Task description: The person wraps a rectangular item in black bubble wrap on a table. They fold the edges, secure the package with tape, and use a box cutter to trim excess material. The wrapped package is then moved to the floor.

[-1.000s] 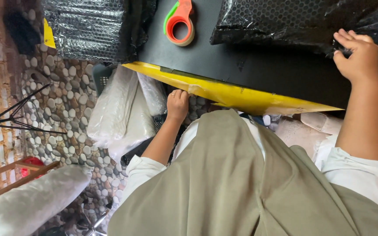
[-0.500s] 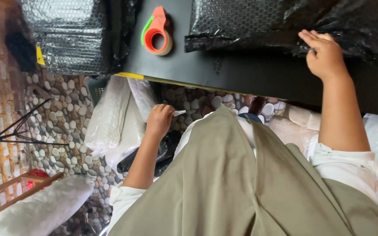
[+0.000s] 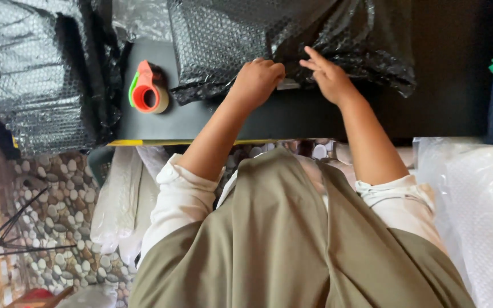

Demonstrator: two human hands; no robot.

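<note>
Both hands [image 3: 292, 77] on black bubble-wrap parcel [image 3: 246, 34]

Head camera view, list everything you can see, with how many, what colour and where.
Black bubble-wrap parcel: one, black, on the table's far side under both hands.
Small pale piece: one, whitish, at the parcel's near edge between the hands; what it is cannot be told.
Orange and green tape dispenser: one, on the table left of the parcel.
Black table with yellow front edge: one, across the middle.
Black bubble-wrap heap: one, far left.
Clear plastic-wrapped bundles: several, whitish, on the floor left.
Clear bubble wrap: one mass, right.
Pebble-pattern floor: grey, lower left.
Left hand: fisted at the parcel's edge.
Right hand: fingers spread on the parcel.
</note>
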